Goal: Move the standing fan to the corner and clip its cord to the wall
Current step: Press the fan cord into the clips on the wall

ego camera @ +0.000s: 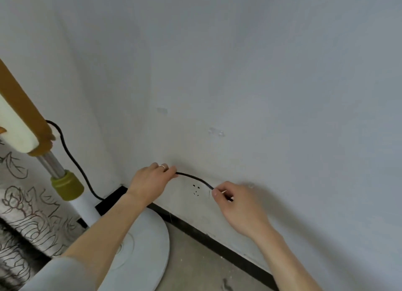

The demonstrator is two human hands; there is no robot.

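The standing fan stands in the corner at the left: a chrome pole [51, 163], an olive collar [67, 186] and a round white base [150, 243]. Its black cord [193, 178] drops from the fan body, loops down to the skirting, then runs along the wall between my hands. My left hand [152, 182] pinches the cord against the wall. My right hand [237, 206] grips the cord's other end lower right. A wall socket [196, 190] sits just below the stretched cord. Small clear clips [216, 132] stick on the wall above.
A black skirting board [217, 245] runs along the foot of the white wall. A curtain with a drawn flower pattern [24, 210] hangs at the left behind the fan. The concrete floor [195, 264] shows at the bottom.
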